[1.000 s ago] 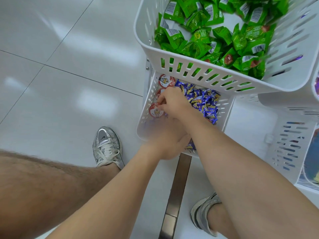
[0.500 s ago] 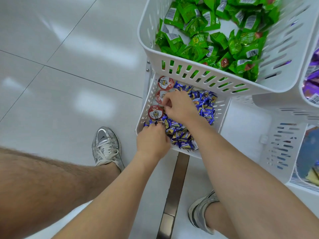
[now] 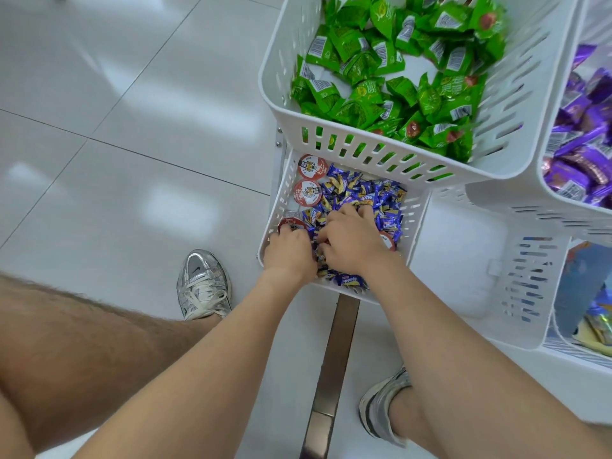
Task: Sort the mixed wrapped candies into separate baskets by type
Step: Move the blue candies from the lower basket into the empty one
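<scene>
Left hand (image 3: 289, 250) and right hand (image 3: 356, 241) curled into small blue foil-wrapped candies (image 3: 364, 193); grip hidden, cannot tell. Candies likely light, slippery: pinch wrapper ends.

Lower basket (image 3: 414, 223), frame centre — mixed load
Blue candies (image 3: 364, 197) heaped beside red-lidded cups (image 3: 308, 192); green packets (image 3: 381, 77) fill upper basket (image 3: 364, 157).

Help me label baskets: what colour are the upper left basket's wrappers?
Green wrappers; head view shows them best.

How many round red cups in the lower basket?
4 cups: two by the left wall, one at the left hand, one beside the right hand; more may hide.
</scene>
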Demonstrator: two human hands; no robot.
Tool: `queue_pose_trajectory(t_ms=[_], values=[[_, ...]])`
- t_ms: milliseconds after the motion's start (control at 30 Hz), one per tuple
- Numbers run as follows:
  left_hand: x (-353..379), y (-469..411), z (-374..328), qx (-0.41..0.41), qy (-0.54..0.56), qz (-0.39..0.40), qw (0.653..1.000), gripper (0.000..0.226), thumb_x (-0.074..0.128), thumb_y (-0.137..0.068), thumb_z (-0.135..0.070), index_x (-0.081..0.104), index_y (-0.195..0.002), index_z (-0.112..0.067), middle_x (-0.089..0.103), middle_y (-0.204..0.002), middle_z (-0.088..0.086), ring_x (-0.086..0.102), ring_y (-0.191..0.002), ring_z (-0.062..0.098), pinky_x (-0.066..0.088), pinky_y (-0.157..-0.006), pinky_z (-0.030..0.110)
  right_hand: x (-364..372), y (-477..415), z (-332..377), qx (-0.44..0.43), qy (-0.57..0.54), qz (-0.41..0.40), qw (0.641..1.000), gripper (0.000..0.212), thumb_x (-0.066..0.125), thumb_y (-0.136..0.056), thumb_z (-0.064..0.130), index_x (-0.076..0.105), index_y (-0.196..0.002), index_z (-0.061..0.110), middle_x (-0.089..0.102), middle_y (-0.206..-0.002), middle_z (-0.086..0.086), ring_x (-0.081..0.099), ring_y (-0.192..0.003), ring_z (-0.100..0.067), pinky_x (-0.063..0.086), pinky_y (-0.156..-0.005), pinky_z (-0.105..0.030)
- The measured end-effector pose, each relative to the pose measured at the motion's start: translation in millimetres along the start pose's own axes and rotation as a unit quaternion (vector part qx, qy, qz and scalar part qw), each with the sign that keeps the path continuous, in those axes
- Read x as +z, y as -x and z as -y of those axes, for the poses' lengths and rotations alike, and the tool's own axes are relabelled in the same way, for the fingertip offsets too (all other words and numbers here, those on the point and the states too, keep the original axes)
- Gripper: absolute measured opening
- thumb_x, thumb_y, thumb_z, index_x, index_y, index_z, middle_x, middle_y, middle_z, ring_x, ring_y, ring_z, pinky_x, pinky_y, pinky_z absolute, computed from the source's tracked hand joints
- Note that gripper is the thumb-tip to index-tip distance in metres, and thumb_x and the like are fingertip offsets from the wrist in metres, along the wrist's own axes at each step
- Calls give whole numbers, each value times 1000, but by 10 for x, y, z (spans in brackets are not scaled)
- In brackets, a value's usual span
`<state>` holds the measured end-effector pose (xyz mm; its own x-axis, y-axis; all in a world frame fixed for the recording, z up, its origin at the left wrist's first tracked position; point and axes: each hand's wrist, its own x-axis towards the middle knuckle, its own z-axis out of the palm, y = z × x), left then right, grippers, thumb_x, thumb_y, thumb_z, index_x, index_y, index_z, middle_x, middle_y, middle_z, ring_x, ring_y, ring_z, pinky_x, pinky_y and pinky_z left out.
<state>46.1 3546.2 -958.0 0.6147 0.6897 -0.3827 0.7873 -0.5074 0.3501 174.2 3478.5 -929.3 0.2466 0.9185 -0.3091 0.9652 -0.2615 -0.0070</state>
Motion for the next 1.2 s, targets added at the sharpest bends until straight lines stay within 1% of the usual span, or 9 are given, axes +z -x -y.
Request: queue_pose_trajectory(t_ms=[167, 300, 400, 567, 667, 767, 1033, 1100, 1200], values=[[136, 168, -1, 32, -78, -46, 995, 38, 62, -89, -16, 46, -123, -6, 57, -122, 14, 59, -109, 35, 49, -85, 40, -62, -56, 34, 27, 8, -18, 999, 42, 51, -94, 51, 58, -62, 24, 52, -68, 7, 48, -92, -21, 29, -96, -46], [277, 285, 21, 29, -98, -142, 985, 31, 69, -91, -21, 50, -111, -8, 60, -106, 15, 59, -96, 34, 50, -79, 41, -59, -297, 120, 32, -45, -91, 994, 24, 54, -103, 41, 72, -111, 27, 69, -107, 3, 56, -108, -22, 34, -98, -44], [283, 290, 25, 33, -113, -150, 982, 25, 58, -94, -15, 49, -115, -7, 56, -106, 14, 54, -96, 33, 47, -81, 41, 17, -434, 149, -1, -112, -57, 992, 35, 60, -101, 39, 63, -135, 30, 70, -119, 2, 57, -118, -25, 36, -100, -46], [162, 359, -9, 26, -92, -120, 988, 42, 57, -81, -5, 48, -123, -7, 54, -113, 15, 57, -96, 33, 48, -79, 40, 174, -528, 217, 39, -118, -73, 990, 26, 56, -101, 45, 70, -121, 36, 72, -109, 3, 58, -110, -26, 33, -100, -44], [128, 352, -23, 38, -90, -122, 988, 48, 59, -78, -3, 48, -124, -6, 54, -115, 16, 56, -102, 34, 47, -83, 40, 152, -579, 205, 71, -48, -76, 993, 23, 58, -100, 42, 74, -106, 27, 70, -105, -2, 55, -109, -26, 32, -96, -43], [134, 332, -21, 33, -100, -116, 988, 52, 57, -81, -5, 45, -131, -4, 53, -118, 17, 52, -108, 35, 47, -88, 40, 89, -595, 204, 80, -9, -23, 997, 26, 58, -97, 43, 56, -79, 24, 68, -105, -5, 49, -114, -28, 30, -98, -46], [169, 269, 41, 42, -122, -164, 978, 44, 67, -89, -18, 51, -129, -9, 61, -104, 13, 59, -90, 33, 50, -74, 40, 142, -585, 207, 115, -7, -58, 992, 49, 55, -98, 59, 48, -63, 25, 69, -89, -3, 44, -120, -29, 27, -96, -47], [175, 244, 40, 36, -107, -176, 978, 42, 73, -89, -24, 52, -123, -11, 62, -103, 10, 60, -88, 31, 51, -71, 40, 133, -571, 199, 109, -3, -110, 988, 42, 59, -96, 59, 57, -70, 26, 66, -85, 3, 45, -116, -27, 28, -94, -45], [187, 264, 22, 32, -80, -171, 982, 47, 80, -83, -22, 48, -115, -11, 62, -103, 9, 61, -89, 30, 52, -72, 38, 152, -574, 166, 41, -35, -124, 991, 28, 61, -98, 49, 69, -119, 32, 69, -113, 4, 48, -118, -25, 32, -98, -43]])
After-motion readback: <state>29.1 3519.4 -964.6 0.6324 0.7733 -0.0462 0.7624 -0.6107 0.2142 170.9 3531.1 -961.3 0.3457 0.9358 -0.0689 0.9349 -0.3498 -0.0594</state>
